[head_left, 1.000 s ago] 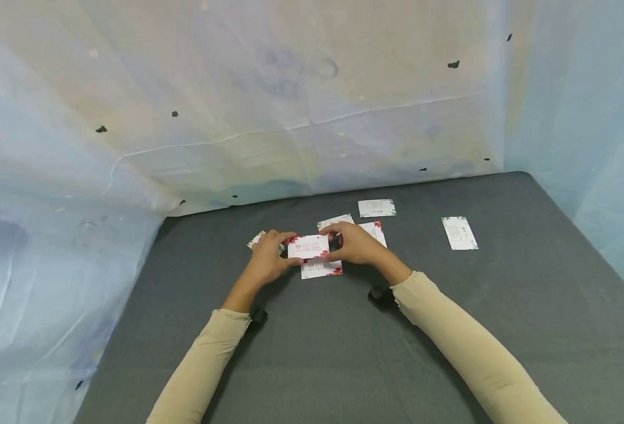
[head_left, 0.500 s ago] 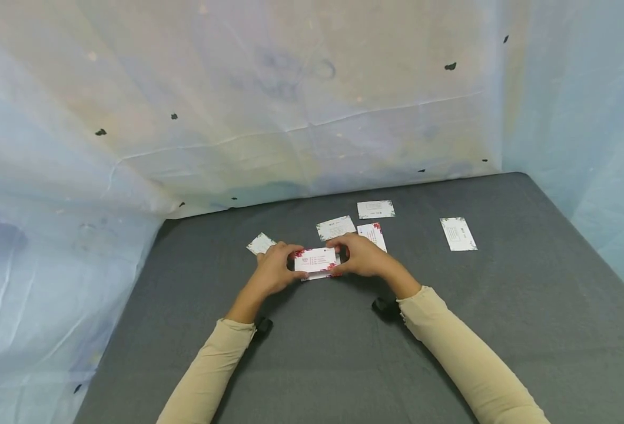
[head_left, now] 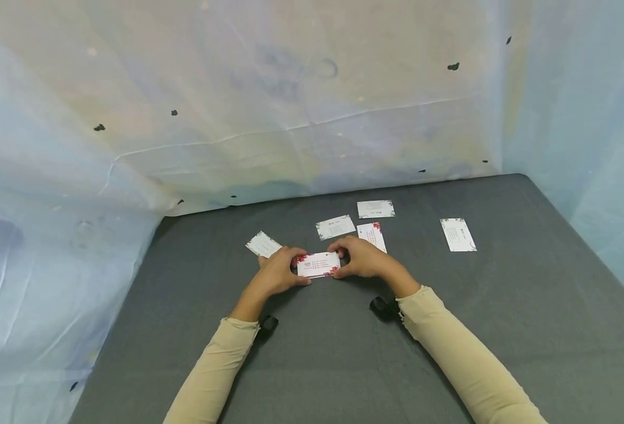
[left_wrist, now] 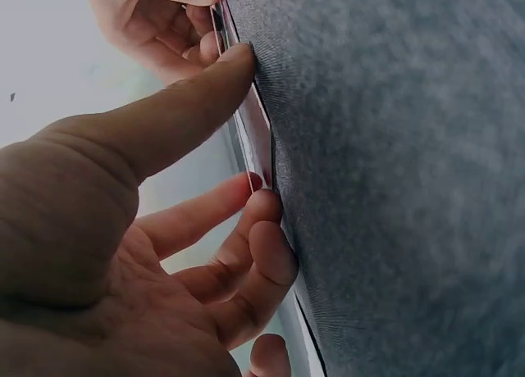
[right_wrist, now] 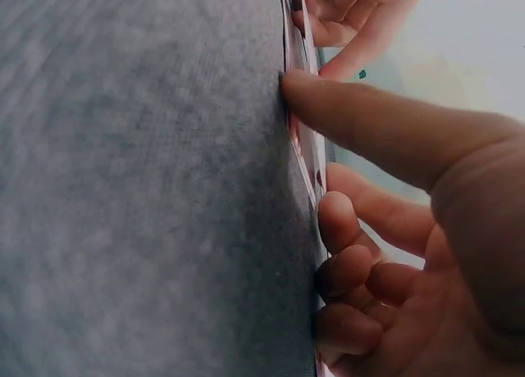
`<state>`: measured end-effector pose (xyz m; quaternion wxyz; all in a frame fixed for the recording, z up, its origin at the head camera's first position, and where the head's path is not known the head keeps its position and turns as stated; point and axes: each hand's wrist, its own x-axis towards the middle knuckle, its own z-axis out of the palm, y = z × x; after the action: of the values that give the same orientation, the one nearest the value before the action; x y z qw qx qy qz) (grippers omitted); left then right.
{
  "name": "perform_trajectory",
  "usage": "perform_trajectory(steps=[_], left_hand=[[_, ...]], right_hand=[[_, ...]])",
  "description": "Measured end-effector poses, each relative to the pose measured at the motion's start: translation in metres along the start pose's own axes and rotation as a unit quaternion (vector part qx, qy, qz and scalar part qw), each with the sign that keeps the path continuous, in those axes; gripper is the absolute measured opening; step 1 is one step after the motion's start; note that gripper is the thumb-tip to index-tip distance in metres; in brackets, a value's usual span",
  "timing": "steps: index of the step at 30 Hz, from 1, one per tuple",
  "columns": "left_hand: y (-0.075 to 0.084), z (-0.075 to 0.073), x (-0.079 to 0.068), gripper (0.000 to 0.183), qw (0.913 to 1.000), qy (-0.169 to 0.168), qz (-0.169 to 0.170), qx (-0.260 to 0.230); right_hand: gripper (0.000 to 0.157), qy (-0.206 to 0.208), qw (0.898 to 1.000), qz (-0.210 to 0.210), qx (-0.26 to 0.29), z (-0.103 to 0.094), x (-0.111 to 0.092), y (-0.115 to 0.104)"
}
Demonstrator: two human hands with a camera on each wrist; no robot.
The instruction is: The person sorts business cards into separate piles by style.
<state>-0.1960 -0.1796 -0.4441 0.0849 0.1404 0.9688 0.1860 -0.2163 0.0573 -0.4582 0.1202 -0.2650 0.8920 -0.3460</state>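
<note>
A white business card with red flower corners (head_left: 318,264) lies low over the grey cloth in the head view, on top of a second card of which only a thin edge shows. My left hand (head_left: 279,272) pinches its left end between thumb and fingers. At the right end, my right hand (head_left: 361,257) grips it the same way. In the left wrist view the card (left_wrist: 256,135) is seen edge-on between thumb and fingertips. The right wrist view shows two thin card edges (right_wrist: 308,152) close together, with a narrow gap.
Beyond the right hand lie a red-flowered card (head_left: 372,235) and a green-leafed card (head_left: 335,227). Farther back is another card (head_left: 375,209), and one (head_left: 458,234) lies off to the right. A card (head_left: 263,244) sits partly behind the left hand. A patterned curtain (head_left: 312,118) hangs behind the table.
Both hands have brought the red-flowered card down and slightly right, onto the similar card below, which it now almost covers. The other cards stay where they were.
</note>
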Motion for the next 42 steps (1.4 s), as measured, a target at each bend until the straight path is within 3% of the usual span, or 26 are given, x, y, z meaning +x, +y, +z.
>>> perform_trajectory(steps=[16,22,42], left_hand=[[-0.0039,-0.0039,0.0045,0.049,0.9997,-0.016,0.017,-0.005],[-0.0009,-0.0053,0.0072,0.049,0.9992,-0.033,0.025,0.002],[-0.0002,-0.0077,0.0072,0.054,0.9988,-0.04,0.026,0.0]], right_hand=[[0.051,0.01,0.999,0.03,-0.008,0.0006,-0.0022,-0.0045],[0.051,0.007,0.999,0.041,-0.018,-0.0013,-0.0053,-0.0071],[0.051,0.001,0.998,0.049,-0.026,-0.0042,-0.0052,-0.0029]])
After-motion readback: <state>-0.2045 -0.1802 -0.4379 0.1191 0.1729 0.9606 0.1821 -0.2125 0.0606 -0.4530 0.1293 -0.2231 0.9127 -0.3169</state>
